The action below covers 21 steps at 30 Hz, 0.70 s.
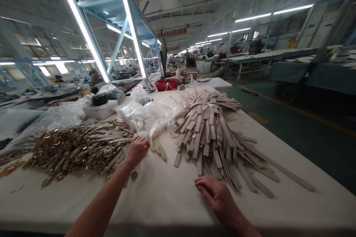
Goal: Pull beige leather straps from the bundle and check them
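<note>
My left hand [138, 150] is at the right end of a heap of straps with gold-coloured metal fittings [80, 148]. Its fingers curl inward, and whatever they may hold is hidden. Just right of it lies a pale, limp glove-like piece [159, 148]. My right hand [215, 194] is low over the table, close to the front ends of a large bundle of grey-beige flat straps [205, 129]. Its fingers are loosely bent, with a gap between thumb and forefinger and nothing seen in it. The bundle is tied near its top, and some straps fan out to the right.
Clear plastic bags [152, 113] lie between the two piles on the white table [172, 200]. Farther back are a white box [101, 110] and a red basket [166, 84]. A blue frame with lamps [133, 26] rises at left. The table's right edge borders a green floor [267, 107].
</note>
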Each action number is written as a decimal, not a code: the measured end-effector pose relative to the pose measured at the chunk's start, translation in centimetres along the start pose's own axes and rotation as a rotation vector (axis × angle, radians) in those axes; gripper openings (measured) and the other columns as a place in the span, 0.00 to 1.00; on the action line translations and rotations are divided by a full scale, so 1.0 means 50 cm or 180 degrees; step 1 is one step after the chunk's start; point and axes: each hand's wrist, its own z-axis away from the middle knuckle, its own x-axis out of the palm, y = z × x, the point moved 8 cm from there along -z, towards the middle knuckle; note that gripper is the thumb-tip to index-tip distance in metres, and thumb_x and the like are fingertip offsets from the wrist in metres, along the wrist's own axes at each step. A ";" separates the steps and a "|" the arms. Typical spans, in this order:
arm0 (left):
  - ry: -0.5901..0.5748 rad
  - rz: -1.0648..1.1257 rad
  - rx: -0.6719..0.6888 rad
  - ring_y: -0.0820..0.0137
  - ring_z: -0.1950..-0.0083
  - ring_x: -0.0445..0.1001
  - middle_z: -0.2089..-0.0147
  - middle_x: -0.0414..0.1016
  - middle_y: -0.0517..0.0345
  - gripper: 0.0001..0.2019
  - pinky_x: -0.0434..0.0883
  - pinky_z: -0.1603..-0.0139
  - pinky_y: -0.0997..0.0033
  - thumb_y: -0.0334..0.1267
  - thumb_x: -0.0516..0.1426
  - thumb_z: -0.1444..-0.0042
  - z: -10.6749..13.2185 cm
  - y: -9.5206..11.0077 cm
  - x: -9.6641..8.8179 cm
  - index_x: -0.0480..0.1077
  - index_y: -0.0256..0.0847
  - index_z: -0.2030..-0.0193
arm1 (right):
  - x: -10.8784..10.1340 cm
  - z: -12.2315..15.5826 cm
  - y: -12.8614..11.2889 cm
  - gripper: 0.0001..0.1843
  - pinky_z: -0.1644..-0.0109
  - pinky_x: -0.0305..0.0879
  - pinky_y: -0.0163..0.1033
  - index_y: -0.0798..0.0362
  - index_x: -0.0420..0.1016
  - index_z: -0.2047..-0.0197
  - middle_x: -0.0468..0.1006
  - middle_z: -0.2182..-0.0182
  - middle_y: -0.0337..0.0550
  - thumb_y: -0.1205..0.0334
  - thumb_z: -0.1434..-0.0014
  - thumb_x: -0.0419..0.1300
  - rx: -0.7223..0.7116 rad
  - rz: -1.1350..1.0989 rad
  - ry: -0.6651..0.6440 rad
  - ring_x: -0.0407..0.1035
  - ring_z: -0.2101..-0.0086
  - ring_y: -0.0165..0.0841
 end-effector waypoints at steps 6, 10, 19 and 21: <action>-0.0246 0.0772 0.0507 0.65 0.65 0.77 0.67 0.80 0.54 0.12 0.70 0.60 0.69 0.37 0.52 0.37 0.107 0.105 -0.034 0.77 0.44 0.61 | -0.001 -0.011 -0.033 0.15 0.40 0.65 0.50 0.49 0.78 0.50 0.78 0.47 0.49 0.63 0.38 0.57 -0.0128 -0.0091 0.0227 0.71 0.46 0.44; -0.0460 0.0914 0.0576 0.64 0.67 0.79 0.67 0.82 0.54 0.12 0.70 0.64 0.70 0.38 0.55 0.39 0.169 0.163 -0.050 0.79 0.46 0.55 | 0.053 -0.034 -0.086 0.18 0.42 0.65 0.51 0.52 0.78 0.48 0.80 0.49 0.51 0.57 0.39 0.61 0.0213 -0.0603 -0.0286 0.72 0.49 0.46; 0.0174 0.0994 0.0722 0.61 0.65 0.80 0.63 0.83 0.52 0.12 0.72 0.63 0.66 0.37 0.54 0.37 0.246 0.258 -0.081 0.79 0.45 0.53 | 0.177 -0.053 -0.134 0.30 0.54 0.67 0.44 0.55 0.80 0.59 0.81 0.59 0.49 0.35 0.48 0.65 0.1627 -0.3325 -0.0718 0.75 0.57 0.40; 0.0399 0.1320 0.0543 0.59 0.60 0.80 0.58 0.83 0.50 0.12 0.74 0.57 0.63 0.38 0.56 0.38 0.256 0.275 -0.108 0.79 0.46 0.51 | 0.143 -0.081 -0.149 0.27 0.51 0.66 0.45 0.55 0.81 0.61 0.82 0.60 0.49 0.38 0.50 0.68 0.1460 -0.3580 -0.0503 0.75 0.58 0.40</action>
